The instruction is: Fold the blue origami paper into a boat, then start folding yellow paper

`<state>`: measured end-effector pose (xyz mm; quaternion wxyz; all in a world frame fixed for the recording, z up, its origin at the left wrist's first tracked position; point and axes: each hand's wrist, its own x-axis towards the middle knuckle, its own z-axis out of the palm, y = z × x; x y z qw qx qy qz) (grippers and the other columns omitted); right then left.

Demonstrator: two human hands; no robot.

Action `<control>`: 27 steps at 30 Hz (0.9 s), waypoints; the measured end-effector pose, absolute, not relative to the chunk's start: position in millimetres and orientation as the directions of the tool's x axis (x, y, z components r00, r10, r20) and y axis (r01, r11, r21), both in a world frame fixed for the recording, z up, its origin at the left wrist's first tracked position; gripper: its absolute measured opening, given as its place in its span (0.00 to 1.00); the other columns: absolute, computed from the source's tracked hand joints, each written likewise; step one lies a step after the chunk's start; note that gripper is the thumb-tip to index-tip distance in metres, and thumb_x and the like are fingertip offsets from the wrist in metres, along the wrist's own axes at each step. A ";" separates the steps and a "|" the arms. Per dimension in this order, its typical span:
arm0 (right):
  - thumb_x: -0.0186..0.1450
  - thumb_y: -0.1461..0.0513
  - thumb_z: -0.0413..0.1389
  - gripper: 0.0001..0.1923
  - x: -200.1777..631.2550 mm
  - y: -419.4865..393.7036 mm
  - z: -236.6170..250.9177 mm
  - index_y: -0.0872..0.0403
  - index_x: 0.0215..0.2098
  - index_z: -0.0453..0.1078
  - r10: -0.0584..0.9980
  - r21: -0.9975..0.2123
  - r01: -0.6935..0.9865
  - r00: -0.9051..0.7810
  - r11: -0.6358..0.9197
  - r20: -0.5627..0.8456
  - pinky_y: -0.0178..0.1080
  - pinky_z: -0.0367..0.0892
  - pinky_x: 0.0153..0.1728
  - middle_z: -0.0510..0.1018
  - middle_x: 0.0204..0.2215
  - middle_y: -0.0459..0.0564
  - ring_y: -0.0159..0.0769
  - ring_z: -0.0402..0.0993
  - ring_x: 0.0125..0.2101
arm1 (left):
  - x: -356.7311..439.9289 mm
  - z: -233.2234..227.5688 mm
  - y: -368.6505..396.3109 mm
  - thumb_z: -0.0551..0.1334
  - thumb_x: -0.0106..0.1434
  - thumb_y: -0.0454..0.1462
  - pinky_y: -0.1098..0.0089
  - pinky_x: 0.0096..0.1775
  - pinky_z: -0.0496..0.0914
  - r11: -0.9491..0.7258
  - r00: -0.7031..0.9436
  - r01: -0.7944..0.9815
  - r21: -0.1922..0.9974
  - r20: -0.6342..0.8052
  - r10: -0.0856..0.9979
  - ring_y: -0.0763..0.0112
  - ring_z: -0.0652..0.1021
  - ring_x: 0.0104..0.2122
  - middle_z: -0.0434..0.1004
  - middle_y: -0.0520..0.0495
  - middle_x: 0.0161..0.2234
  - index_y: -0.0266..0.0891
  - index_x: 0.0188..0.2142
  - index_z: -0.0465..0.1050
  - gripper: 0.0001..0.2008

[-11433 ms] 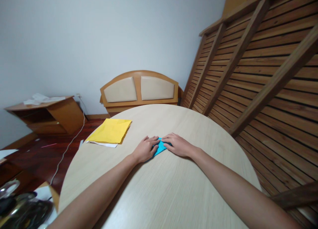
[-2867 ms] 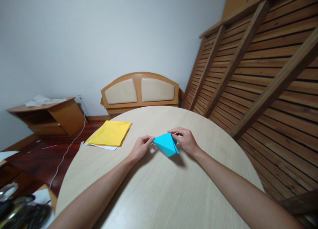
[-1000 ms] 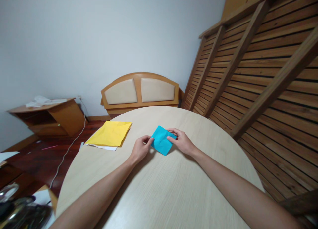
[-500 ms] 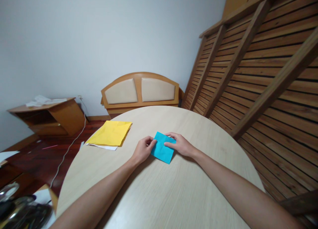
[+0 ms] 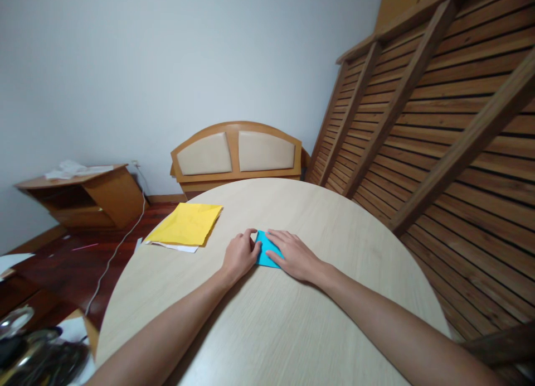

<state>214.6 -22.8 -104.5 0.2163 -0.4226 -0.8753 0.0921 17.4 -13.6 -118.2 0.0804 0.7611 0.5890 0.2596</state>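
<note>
A small folded sheet of blue paper (image 5: pixel 266 255) lies on the round table in the middle of the head view. My left hand (image 5: pixel 241 253) grips its left edge, the thumb on top and the other fingers curled, partly hidden behind. On the paper's right part rests my right hand (image 5: pixel 292 252), its fingers stretched out flat and the thumb apart from them. The right hand covers the paper's right side, so its full outline is hidden.
Yellow paper (image 5: pixel 186 223) lies over white sheets (image 5: pixel 190 249) at the left of the pale table (image 5: pixel 317 330). Beyond the table stands a headboard (image 5: pixel 234 152). A slatted wooden frame (image 5: pixel 418 118) leans at the right. A cable (image 5: pixel 112 255) runs across the floor.
The blue paper has come down flat onto the table and turned, and less of it shows. My right hand has gone from gripping its edge to lying spread over it.
</note>
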 end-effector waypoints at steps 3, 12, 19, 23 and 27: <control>0.72 0.49 0.47 0.33 213.8 -23.9 -111.6 0.59 0.69 0.55 0.782 -0.359 0.704 -0.603 0.613 0.153 0.52 0.48 0.66 0.57 0.68 0.60 0.49 0.50 0.67 | 17.2 -118.4 -14.3 0.58 0.66 0.38 0.59 0.49 0.69 -0.392 0.282 0.877 0.279 0.362 0.888 0.55 0.75 0.47 0.78 0.38 0.45 0.35 0.53 0.70 0.17; 0.72 0.45 0.39 0.36 238.4 -8.5 -114.7 0.55 0.71 0.47 0.800 -0.355 0.750 -0.600 0.558 -0.010 0.56 0.40 0.67 0.46 0.71 0.54 0.51 0.38 0.70 | 5.3 -119.1 -9.2 0.48 0.72 0.46 0.47 0.65 0.51 -0.581 0.588 0.777 0.241 0.050 0.807 0.50 0.51 0.69 0.50 0.46 0.70 0.41 0.69 0.52 0.29; 0.74 0.51 0.41 0.30 233.5 -12.2 -109.8 0.55 0.68 0.57 0.813 -0.258 0.773 -0.570 0.580 0.120 0.56 0.39 0.67 0.56 0.68 0.55 0.49 0.43 0.69 | 5.0 -113.7 -14.8 0.46 0.71 0.53 0.46 0.66 0.46 -0.497 0.507 0.847 0.190 -0.008 0.862 0.48 0.45 0.69 0.43 0.49 0.71 0.43 0.70 0.47 0.33; 0.73 0.48 0.40 0.32 222.7 -18.4 -110.6 0.55 0.69 0.56 0.774 -0.323 0.716 -0.627 0.619 0.093 0.54 0.43 0.67 0.56 0.68 0.56 0.48 0.47 0.69 | 5.2 -114.5 -14.0 0.45 0.71 0.54 0.47 0.66 0.45 -0.487 0.497 0.854 0.184 -0.012 0.868 0.49 0.45 0.70 0.43 0.49 0.71 0.43 0.71 0.46 0.34; 0.72 0.46 0.42 0.33 225.1 -16.4 -113.3 0.52 0.69 0.54 0.784 -0.356 0.719 -0.618 0.597 0.067 0.55 0.43 0.67 0.53 0.69 0.54 0.49 0.45 0.69 | 0.0 -114.7 -9.9 0.45 0.71 0.53 0.46 0.66 0.46 -0.458 0.467 0.873 0.165 -0.014 0.884 0.48 0.46 0.69 0.44 0.47 0.71 0.42 0.70 0.48 0.33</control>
